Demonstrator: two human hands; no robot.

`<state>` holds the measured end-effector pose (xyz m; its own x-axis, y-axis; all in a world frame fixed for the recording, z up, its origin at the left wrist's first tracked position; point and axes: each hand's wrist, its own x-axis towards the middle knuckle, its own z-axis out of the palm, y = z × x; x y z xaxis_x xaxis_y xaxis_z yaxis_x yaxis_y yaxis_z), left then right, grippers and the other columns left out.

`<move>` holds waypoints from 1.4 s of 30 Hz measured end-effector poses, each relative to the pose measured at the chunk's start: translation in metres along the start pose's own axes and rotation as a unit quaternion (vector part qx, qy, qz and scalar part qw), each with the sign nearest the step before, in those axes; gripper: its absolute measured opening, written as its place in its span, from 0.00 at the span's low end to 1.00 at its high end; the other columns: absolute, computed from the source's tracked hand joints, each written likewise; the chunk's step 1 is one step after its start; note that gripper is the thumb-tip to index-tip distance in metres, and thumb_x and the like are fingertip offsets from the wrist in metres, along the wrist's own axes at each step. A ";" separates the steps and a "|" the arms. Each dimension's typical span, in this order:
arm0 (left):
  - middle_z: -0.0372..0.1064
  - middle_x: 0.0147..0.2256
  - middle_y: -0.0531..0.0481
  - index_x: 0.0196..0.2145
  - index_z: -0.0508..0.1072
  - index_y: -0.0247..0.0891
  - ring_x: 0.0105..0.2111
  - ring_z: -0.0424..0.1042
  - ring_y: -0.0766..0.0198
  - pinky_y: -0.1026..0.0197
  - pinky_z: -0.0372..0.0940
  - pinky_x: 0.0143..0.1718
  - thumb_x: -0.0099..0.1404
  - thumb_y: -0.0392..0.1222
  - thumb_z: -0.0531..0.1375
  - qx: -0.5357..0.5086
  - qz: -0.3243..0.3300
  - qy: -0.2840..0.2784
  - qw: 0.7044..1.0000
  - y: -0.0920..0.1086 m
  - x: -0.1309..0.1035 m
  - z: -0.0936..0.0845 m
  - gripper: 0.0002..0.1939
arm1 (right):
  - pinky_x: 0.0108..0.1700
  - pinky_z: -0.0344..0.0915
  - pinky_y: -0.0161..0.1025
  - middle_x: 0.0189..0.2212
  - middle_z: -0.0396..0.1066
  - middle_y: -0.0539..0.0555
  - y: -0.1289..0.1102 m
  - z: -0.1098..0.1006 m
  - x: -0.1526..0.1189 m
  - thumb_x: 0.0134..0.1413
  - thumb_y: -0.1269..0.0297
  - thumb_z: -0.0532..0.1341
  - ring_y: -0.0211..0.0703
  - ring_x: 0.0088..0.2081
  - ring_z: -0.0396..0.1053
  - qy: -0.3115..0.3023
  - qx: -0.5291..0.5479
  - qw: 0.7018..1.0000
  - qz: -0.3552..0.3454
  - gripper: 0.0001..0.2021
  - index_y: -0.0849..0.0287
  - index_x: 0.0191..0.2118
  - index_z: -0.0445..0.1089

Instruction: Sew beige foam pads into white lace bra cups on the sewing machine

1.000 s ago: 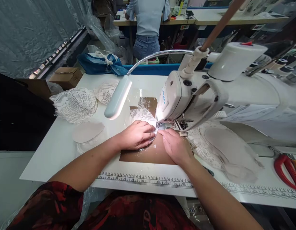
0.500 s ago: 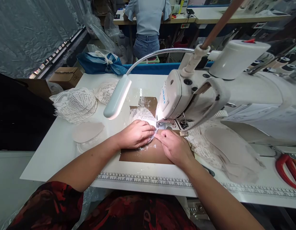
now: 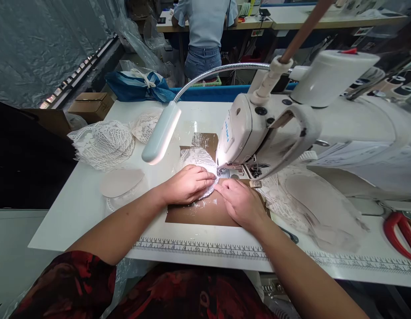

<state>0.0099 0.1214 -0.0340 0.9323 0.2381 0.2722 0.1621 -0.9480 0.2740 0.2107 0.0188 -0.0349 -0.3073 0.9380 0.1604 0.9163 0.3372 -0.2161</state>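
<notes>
A white lace bra cup lies under the needle end of the white sewing machine, on a brown taped sheet. My left hand rests over the cup's near side, its bent fingers together and pressing the lace close to the presser foot. On the other side, my right hand is closed at the cup's near right edge, with thumb and forefinger pinching there. The fingertips of both hands almost meet just in front of the needle. What lies beneath my left palm is hidden.
Stacked lace pieces and a beige cup pad lie to the left. More lace and beige pads are at right, near red-handled scissors. A lamp hangs over the table. A person sits beyond.
The lace cup's edge by my fingertips has shifted very slightly at the needle. Both hands stay in nearly the same place; the whole view has moved a little.
</notes>
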 end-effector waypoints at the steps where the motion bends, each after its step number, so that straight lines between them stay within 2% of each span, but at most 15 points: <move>1: 0.69 0.53 0.40 0.54 0.69 0.32 0.51 0.66 0.53 0.50 0.61 0.50 0.70 0.39 0.51 0.004 0.001 -0.003 1.000 0.000 0.000 0.000 0.17 | 0.29 0.52 0.36 0.35 0.70 0.53 -0.001 0.000 0.000 0.57 0.75 0.50 0.39 0.30 0.61 -0.004 -0.004 1.000 0.007 0.20 0.56 0.49 0.73; 8: 0.67 0.55 0.40 0.52 0.71 0.33 0.51 0.65 0.52 0.50 0.61 0.49 0.71 0.40 0.50 0.043 0.031 -0.033 0.998 0.001 0.002 -0.001 0.17 | 0.33 0.55 0.37 0.32 0.68 0.55 -0.003 -0.002 -0.003 0.54 0.79 0.49 0.41 0.31 0.60 -0.025 -0.012 1.000 0.007 0.22 0.60 0.48 0.73; 13: 0.68 0.54 0.41 0.51 0.72 0.34 0.50 0.66 0.54 0.51 0.61 0.49 0.72 0.43 0.50 0.047 0.017 -0.029 0.998 0.006 0.004 -0.001 0.17 | 0.34 0.55 0.37 0.31 0.66 0.55 -0.005 0.001 -0.006 0.54 0.79 0.49 0.42 0.32 0.59 -0.002 -0.016 1.000 0.016 0.22 0.59 0.47 0.74; 23: 0.69 0.53 0.41 0.52 0.70 0.32 0.49 0.65 0.53 0.51 0.61 0.49 0.71 0.42 0.52 0.064 -0.053 -0.004 0.997 0.012 0.007 0.003 0.18 | 0.34 0.54 0.39 0.34 0.70 0.56 -0.002 0.005 0.001 0.55 0.77 0.51 0.45 0.33 0.61 0.029 -0.062 0.996 0.048 0.21 0.58 0.50 0.73; 31: 0.68 0.53 0.41 0.51 0.71 0.33 0.50 0.64 0.52 0.50 0.60 0.49 0.69 0.43 0.53 0.060 -0.059 0.005 0.996 0.008 0.003 0.002 0.17 | 0.31 0.53 0.39 0.37 0.70 0.56 0.000 0.005 0.000 0.57 0.76 0.51 0.45 0.34 0.61 0.031 -0.057 0.996 0.066 0.22 0.57 0.54 0.70; 37: 0.72 0.47 0.43 0.45 0.73 0.35 0.46 0.66 0.55 0.52 0.60 0.48 0.69 0.42 0.53 0.023 -0.036 0.027 0.999 0.005 0.000 -0.004 0.13 | 0.34 0.56 0.38 0.37 0.71 0.54 0.003 0.003 -0.007 0.57 0.76 0.51 0.42 0.34 0.63 0.033 -0.020 0.999 0.017 0.20 0.57 0.51 0.72; 42: 0.72 0.38 0.44 0.39 0.75 0.38 0.39 0.67 0.59 0.54 0.59 0.43 0.70 0.42 0.52 0.027 0.004 0.019 0.999 0.007 0.001 -0.006 0.12 | 0.37 0.58 0.38 0.39 0.72 0.54 0.002 0.003 -0.009 0.57 0.75 0.52 0.42 0.35 0.65 0.052 0.012 0.998 0.018 0.18 0.59 0.48 0.73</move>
<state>0.0104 0.1167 -0.0262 0.9207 0.2380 0.3092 0.1733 -0.9594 0.2225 0.2149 0.0116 -0.0396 -0.2451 0.9365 0.2510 0.9197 0.3065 -0.2454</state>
